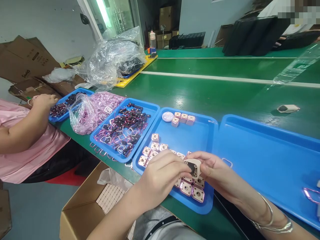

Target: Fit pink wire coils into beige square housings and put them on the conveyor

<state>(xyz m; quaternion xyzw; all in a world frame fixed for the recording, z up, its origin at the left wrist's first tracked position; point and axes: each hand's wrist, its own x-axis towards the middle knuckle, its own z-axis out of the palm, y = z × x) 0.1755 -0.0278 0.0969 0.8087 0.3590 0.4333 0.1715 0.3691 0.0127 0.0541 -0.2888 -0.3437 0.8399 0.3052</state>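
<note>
Both my hands meet over the front of a blue tray and hold one small square beige housing with dark holes in its face. My left hand pinches it from the left. My right hand grips it from the right. Below them, several similar beige square parts lie in rows in the tray, and more such parts lie further back on its left side. Three stacked parts and a white round disc sit at the tray's far end.
A second blue tray lies to the right with a wire loop. A left tray holds black parts with copper coils. A co-worker's hand reaches into a far tray. A cardboard box stands below the table edge.
</note>
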